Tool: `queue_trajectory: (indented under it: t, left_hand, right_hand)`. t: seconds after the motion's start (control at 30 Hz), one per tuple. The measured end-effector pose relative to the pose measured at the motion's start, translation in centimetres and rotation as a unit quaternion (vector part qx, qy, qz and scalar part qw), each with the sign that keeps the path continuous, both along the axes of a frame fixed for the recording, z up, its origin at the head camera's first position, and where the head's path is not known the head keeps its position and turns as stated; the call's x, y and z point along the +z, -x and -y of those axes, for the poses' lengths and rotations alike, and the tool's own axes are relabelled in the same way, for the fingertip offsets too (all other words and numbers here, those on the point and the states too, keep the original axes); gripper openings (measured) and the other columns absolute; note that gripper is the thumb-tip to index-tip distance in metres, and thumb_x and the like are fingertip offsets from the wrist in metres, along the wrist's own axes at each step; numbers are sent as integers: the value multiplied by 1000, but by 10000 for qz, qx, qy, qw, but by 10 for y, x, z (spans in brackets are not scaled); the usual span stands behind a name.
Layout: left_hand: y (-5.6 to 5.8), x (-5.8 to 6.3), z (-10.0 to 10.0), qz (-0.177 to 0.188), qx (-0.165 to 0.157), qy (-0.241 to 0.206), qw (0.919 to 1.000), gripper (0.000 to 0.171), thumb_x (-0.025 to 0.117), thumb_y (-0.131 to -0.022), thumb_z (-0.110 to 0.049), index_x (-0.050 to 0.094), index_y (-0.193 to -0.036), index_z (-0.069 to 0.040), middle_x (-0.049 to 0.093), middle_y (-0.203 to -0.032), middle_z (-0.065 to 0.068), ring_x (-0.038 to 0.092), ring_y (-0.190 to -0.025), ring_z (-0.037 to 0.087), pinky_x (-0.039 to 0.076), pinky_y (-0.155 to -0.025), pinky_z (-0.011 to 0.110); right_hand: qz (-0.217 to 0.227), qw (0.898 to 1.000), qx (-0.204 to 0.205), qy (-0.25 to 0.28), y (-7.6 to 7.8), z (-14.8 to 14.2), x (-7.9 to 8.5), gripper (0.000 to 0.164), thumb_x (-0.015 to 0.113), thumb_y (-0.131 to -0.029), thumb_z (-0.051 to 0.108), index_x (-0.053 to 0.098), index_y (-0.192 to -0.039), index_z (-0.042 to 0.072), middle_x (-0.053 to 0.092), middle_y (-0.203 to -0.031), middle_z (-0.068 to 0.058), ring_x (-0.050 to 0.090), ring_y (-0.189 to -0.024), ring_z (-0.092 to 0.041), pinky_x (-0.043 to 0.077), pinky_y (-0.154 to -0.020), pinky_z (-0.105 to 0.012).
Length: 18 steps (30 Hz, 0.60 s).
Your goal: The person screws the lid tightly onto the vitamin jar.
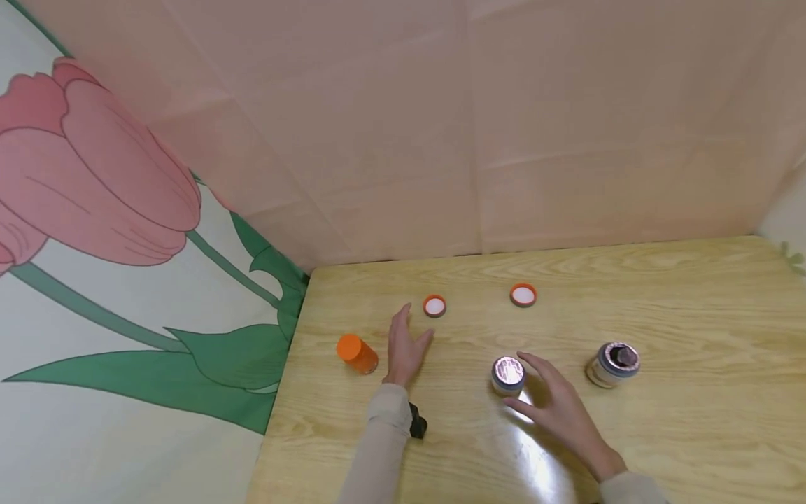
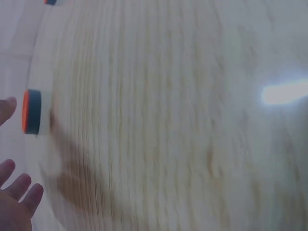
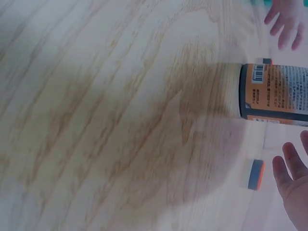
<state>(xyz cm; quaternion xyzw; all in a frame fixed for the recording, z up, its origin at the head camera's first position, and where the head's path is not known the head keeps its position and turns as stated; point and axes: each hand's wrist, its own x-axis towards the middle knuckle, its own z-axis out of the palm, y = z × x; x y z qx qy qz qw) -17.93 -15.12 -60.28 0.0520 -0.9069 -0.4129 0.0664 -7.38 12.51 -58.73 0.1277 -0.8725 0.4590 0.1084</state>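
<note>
In the head view my right hand (image 1: 560, 409) is just right of a small jar (image 1: 508, 374) with a shiny foil seal on top. Thumb and fingers spread apart beside it; whether they touch it I cannot tell. The right wrist view shows the jar's orange and dark printed label (image 3: 276, 91) near the fingers (image 3: 291, 168). My left hand (image 1: 406, 351) hovers over the table with fingers extended, holding nothing. It lies between an orange-capped bottle (image 1: 357, 353) and an upturned lid (image 1: 434, 306) with an orange rim and white inside.
A second upturned lid (image 1: 523, 295) lies toward the back of the wooden table (image 1: 693, 301). Another jar (image 1: 613, 364) stands at the right, with a dark lump on its foil top. A pinkish curtain (image 1: 403, 140) hangs behind, and a tulip-printed cloth (image 1: 126, 168) borders the left.
</note>
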Motion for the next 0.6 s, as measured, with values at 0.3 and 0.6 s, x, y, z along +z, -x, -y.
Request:
queue_trajectory:
  t: [0.3, 0.6]
  left_hand:
    - [13, -7, -10, 222, -2, -99, 9997, 69, 78, -85, -22, 46, -145, -12, 54, -143, 11, 48, -135, 28, 39, -113, 45]
    - [24, -13, -16, 157, -10, 22, 9999, 68, 80, -84, -23, 48, -143, -11, 56, -140, 11, 50, -132, 29, 39, -111, 47]
  right_hand:
    - [132, 9999, 33, 8, 1, 5, -5, 83, 93, -63, 20, 55, -135, 4, 64, -129, -16, 55, -121, -18, 18, -103, 3]
    - [110, 9999, 5, 9, 5, 5, -8, 84, 94, -60, 19, 57, -134, 5, 65, -128, -12, 47, -123, 6, 19, -103, 3]
